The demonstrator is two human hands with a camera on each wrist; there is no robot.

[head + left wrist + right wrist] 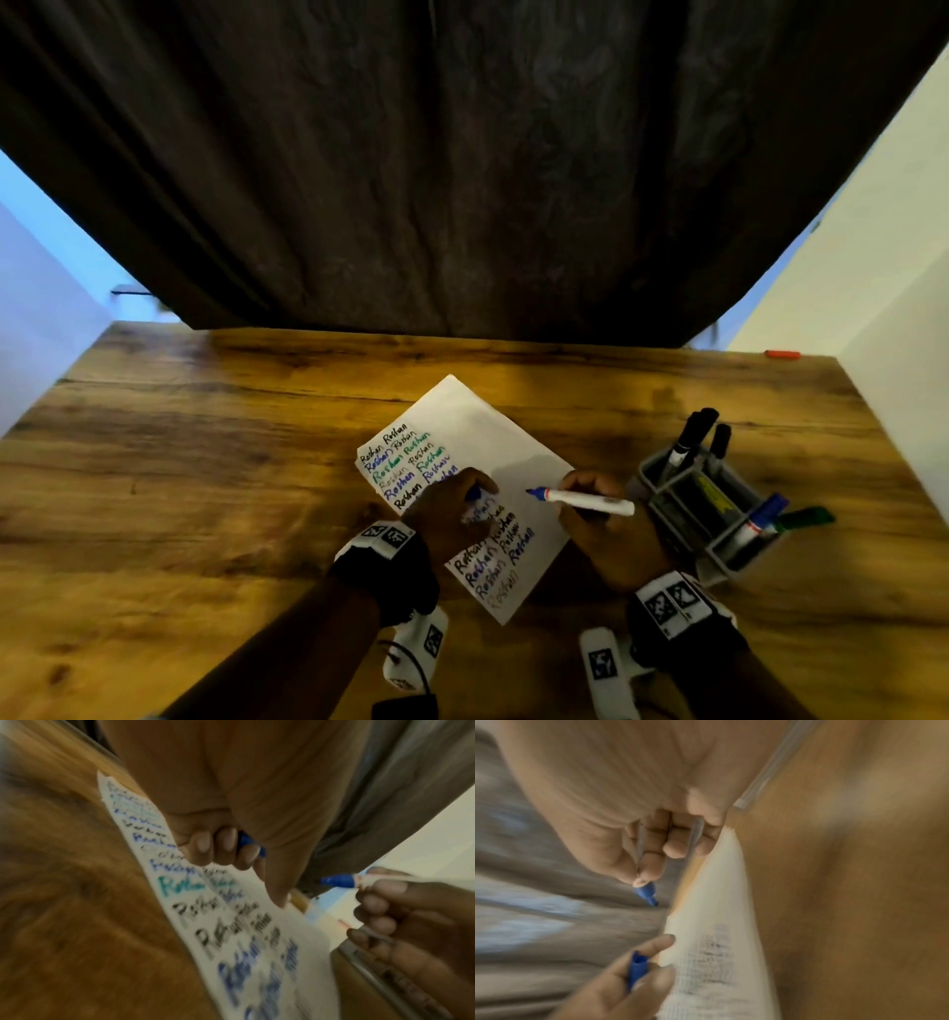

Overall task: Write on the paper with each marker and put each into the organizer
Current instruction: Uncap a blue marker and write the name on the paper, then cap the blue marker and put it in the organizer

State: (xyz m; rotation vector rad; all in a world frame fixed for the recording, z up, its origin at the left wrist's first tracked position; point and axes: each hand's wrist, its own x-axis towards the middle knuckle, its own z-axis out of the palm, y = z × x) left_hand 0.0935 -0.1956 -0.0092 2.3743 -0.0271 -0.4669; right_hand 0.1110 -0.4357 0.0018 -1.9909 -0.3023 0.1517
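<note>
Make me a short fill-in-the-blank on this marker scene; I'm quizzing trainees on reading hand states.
1. The right hand holds an uncapped ____ marker.
2. The left hand holds the marker's ____.
3. The paper lies on a ____ table.
4. The grey organizer stands to the paper's ____.

Missing words: blue; cap; wooden; right

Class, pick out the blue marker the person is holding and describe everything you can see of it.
The blue marker has a white barrel with a red band near a blue nib section that tapers to a pointed tip; it looks like plastic. It is uncapped: the blue cap is held separately in the left hand. The right hand grips the barrel, which lies nearly level, tip pointing left over the blank part of the paper. Whether the tip touches the sheet cannot be told.
</note>
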